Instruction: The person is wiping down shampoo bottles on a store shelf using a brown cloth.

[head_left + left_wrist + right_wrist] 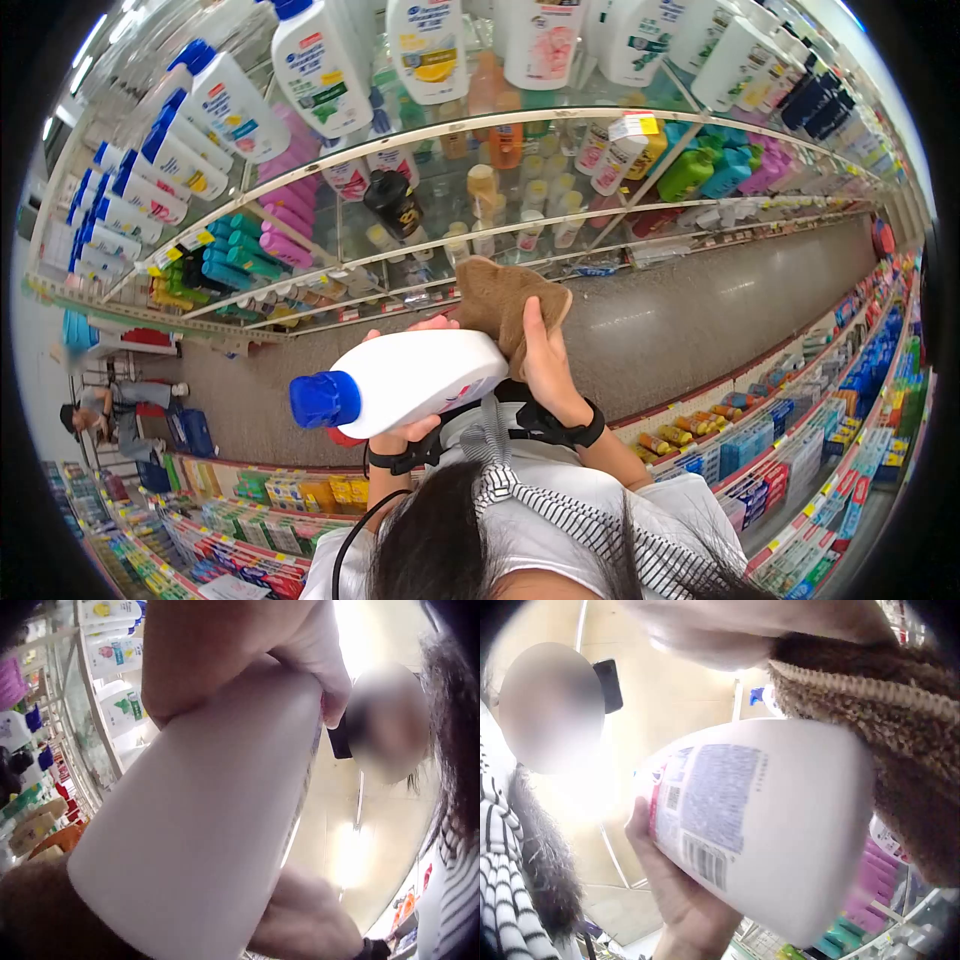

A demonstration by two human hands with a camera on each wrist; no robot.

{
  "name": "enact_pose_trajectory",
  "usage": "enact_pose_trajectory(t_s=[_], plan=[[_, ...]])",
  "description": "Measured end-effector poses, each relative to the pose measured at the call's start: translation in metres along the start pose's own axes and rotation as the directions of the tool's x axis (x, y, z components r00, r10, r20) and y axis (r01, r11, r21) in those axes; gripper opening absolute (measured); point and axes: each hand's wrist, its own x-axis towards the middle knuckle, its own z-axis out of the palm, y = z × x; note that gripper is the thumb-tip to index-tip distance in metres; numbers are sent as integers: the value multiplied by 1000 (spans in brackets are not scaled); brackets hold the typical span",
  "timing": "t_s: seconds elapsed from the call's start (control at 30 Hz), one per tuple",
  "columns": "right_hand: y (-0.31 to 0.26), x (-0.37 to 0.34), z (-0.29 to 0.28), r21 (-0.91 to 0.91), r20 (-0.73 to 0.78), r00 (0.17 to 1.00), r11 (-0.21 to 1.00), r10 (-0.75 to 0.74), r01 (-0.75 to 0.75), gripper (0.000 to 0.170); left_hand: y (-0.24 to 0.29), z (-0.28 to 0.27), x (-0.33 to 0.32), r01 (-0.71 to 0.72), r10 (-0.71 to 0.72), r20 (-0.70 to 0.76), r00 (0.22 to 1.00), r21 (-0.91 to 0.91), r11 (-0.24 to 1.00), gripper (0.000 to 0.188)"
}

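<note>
A white bottle with a blue cap (420,375) lies tilted across the front of the body in the head view, cap toward the left. My left hand (408,430) grips it around the middle, its fingers partly hidden behind it. My right hand (548,370) holds a brown cloth (505,300) against the bottle's base end. In the left wrist view the left hand (240,652) curls over the white bottle (195,817). Printed text and a barcode show on the bottle (780,817) in the right wrist view, beside the brown cloth (922,772).
Glass shelves (440,130) of shampoo bottles stand in front. Behind and to the right run shelves of boxed goods (770,480). An aisle floor (690,310) lies between them. At the far left a person (105,410) sits near a blue bag (192,430).
</note>
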Motion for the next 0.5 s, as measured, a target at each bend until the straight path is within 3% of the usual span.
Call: enact_pose_trajectory(t_s=[0.03, 0.07, 0.1, 0.13, 0.17, 0.23, 0.3, 0.37, 0.43, 0.47, 0.5], plan=[[-8, -4, 1, -21, 34, 999, 1000, -11, 12, 49, -5, -1, -2, -1, 1, 11, 1000, -10, 1000, 79], [-7, -9, 6, 0, 61, 995, 997, -78, 78, 49, -8, -5, -3, 39, -47, 65, 997, 124, 992, 79], [-16, -16, 7, -3, 185, 973, 990, -138, 141, 46, -12, -10, -7, 70, -101, 110, 989, 259, 963, 79], [-13, -19, 8, -55, 214, 954, 973, -210, 226, 45, -20, -17, -15, 0, -54, 121, 991, 412, 911, 84], [-10, -21, 9, -104, 246, 929, 945, -278, 310, 43, -26, -20, -25, 48, -90, 76, 993, 440, 897, 90], [-20, -24, 10, -76, 244, 944, 966, -222, 247, 41, -30, -22, -19, 24, -83, 129, 988, 403, 915, 94], [-24, -25, 13, 32, 297, 917, 962, -267, 270, 42, -28, -16, -22, 258, -256, -37, 966, 219, 941, 95], [-24, -23, 17, 105, 328, 902, 960, -281, 261, 49, -24, -10, -17, 335, -326, -80, 942, 178, 925, 88], [-29, -18, 20, 25, 518, 766, 901, -381, 432, 60, -20, -7, -14, 337, -327, -85, 941, 179, 924, 86], [-29, -14, 20, 26, 513, 766, 899, -387, 437, 60, -19, -7, -13, 335, -324, -85, 942, 187, 924, 86], [-29, -9, 19, -25, 550, 714, 846, -434, 533, 65, -18, -8, -15, 337, -326, -86, 941, 201, 920, 85]])
